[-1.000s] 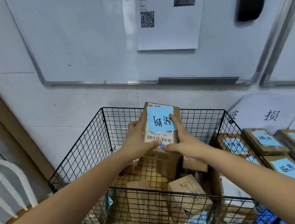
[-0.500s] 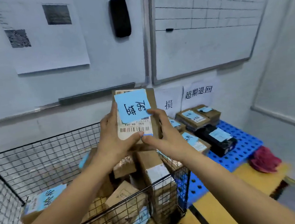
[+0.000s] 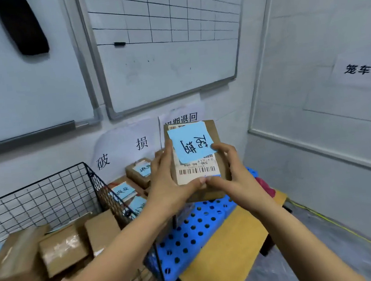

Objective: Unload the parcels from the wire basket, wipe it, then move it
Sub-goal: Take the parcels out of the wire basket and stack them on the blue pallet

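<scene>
We hold a small brown cardboard parcel (image 3: 197, 162) in both hands, left hand (image 3: 171, 183) and right hand (image 3: 232, 176) each pinching a side. It bears a blue paper note and barcode label, above the perforated blue plastic mat (image 3: 190, 234), right of the black wire basket (image 3: 54, 194) holding boxes.

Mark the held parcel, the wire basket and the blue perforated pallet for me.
held parcel (image 3: 217, 136): head view, bare cardboard right of the blue note.
wire basket (image 3: 48, 200): head view, back mesh wall.
blue perforated pallet (image 3: 190, 234): head view, bare top surface.
</scene>
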